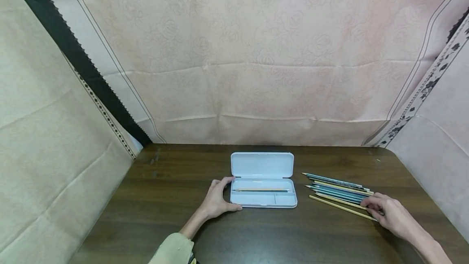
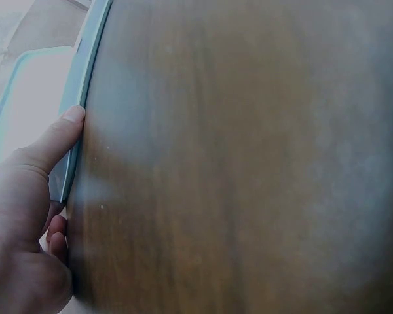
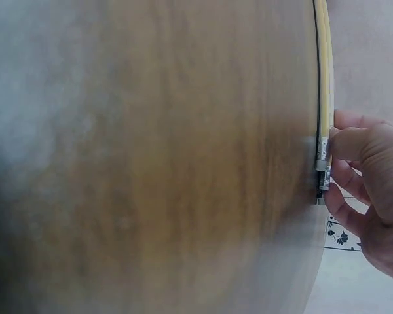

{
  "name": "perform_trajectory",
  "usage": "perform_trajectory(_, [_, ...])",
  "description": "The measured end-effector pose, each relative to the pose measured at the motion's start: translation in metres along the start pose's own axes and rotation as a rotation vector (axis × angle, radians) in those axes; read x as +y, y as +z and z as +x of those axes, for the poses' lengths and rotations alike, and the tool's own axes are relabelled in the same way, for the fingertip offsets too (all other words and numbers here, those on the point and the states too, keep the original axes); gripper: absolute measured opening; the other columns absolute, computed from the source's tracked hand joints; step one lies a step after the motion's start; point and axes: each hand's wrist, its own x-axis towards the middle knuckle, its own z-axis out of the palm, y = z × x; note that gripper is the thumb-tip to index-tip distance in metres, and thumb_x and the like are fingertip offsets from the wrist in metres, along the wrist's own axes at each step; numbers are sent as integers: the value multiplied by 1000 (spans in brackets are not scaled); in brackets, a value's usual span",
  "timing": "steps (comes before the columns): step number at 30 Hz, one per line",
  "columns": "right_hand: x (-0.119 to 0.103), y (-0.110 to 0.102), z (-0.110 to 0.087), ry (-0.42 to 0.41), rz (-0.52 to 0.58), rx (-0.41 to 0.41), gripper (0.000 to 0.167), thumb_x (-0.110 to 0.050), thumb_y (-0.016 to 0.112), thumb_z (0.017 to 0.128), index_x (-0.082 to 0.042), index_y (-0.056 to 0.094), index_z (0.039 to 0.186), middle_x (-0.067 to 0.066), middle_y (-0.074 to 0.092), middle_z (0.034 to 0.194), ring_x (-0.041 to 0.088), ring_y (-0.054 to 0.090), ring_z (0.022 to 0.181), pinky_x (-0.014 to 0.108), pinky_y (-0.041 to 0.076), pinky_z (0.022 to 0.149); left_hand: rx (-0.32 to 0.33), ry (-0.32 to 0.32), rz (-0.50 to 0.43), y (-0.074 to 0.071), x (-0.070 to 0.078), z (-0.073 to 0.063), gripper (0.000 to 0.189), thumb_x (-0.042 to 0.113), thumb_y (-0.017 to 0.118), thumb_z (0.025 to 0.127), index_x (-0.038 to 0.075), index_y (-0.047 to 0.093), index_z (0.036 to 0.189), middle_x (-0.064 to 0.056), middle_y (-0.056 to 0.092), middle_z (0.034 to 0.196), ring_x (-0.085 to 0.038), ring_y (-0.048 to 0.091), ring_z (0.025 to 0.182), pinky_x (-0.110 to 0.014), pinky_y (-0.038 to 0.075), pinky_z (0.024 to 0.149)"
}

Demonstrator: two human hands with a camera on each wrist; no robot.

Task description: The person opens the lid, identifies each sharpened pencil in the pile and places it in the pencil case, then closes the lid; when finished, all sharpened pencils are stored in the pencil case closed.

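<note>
A light blue pencil case [image 1: 253, 200] lies on the table with its lid [image 1: 262, 164] folded back. One pencil [image 1: 260, 190] rests inside, lying lengthwise. My left hand [image 1: 215, 201] grips the case's left end, thumb at the front corner and a finger near the hinge; the left wrist view shows the thumb [image 2: 69, 124] against its edge. To the right, several yellow and blue-green pencils [image 1: 335, 192] lie in a loose fan, tips toward the case. At their far ends my right hand [image 1: 393, 215] pinches a yellow pencil [image 3: 325, 85]; its fingers partly hide the ends.
The dark wooden table [image 1: 165, 190] has cloth hung around it: a pale patterned sheet [image 1: 256, 60] behind and sheets at both sides. A small divider [image 1: 275, 198] splits the front of the case into compartments.
</note>
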Motion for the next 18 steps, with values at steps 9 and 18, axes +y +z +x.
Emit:
perform_trajectory(9, [-3, 0, 4, -9, 2, 15, 50, 19, 83, 56, -18, 70, 87, -16, 53, 82, -3, 46, 69, 16, 35, 58, -4, -4, 1, 0, 0, 0, 89, 40, 92, 70, 18, 49, 145, -8, 49, 129, -24, 42, 115, -47, 43, 91])
perform_trajectory(18, [-4, 2, 7, -39, 3, 30, 50, 19, 83, 55, -17, 69, 86, -17, 51, 81, -3, 45, 68, 17, 35, 58, -5, -15, -5, 0, 0, 0, 90, 41, 92, 70, 18, 49, 145, -8, 48, 128, -24, 42, 115, -47, 43, 91])
